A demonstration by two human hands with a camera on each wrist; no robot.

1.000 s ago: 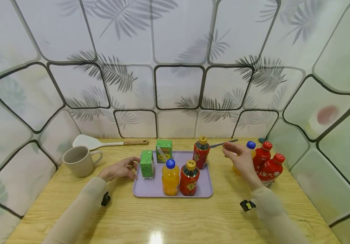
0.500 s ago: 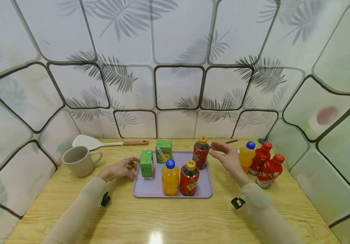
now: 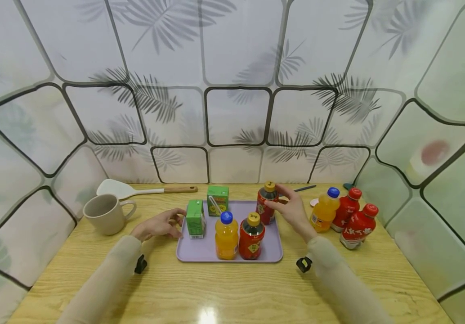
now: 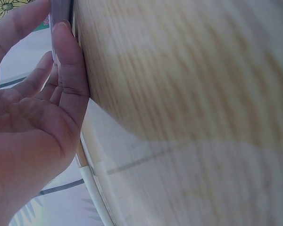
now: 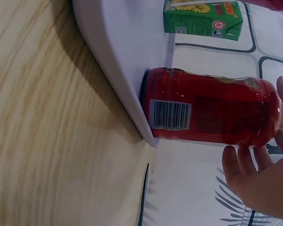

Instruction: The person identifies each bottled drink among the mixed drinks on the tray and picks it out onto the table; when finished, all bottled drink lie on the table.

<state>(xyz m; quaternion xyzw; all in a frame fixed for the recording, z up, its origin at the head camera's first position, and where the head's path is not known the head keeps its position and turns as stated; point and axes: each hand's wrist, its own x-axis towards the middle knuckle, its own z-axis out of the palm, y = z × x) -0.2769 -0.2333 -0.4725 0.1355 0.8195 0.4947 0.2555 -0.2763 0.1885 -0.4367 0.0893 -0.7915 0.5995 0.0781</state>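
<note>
My right hand (image 3: 293,209) is at the back tea-coloured drink bottle (image 3: 266,211), which has a red label and a yellow cap. Thumb and fingers stand on either side of its top; in the right wrist view several fingers (image 5: 247,162) show a gap to it. The bottle stands upright on the purple tray (image 3: 208,256). At the tray's left rim rests my left hand (image 3: 159,225), fingers loosely bent, near a green drink carton (image 3: 195,218). Also on the tray are another green carton (image 3: 218,200), an orange juice bottle (image 3: 226,238) and a second red-labelled bottle (image 3: 251,238).
Right of the tray stand an orange juice bottle (image 3: 324,211) and two red bottles (image 3: 346,210) with red caps. A grey mug (image 3: 105,213) and a white spatula (image 3: 119,188) lie left. A thin dark-blue utensil (image 3: 305,187) lies behind my right hand.
My right hand has moved left from beside the orange juice bottle at the right to the back red-labelled bottle on the tray. My left hand and the tray have not moved.
</note>
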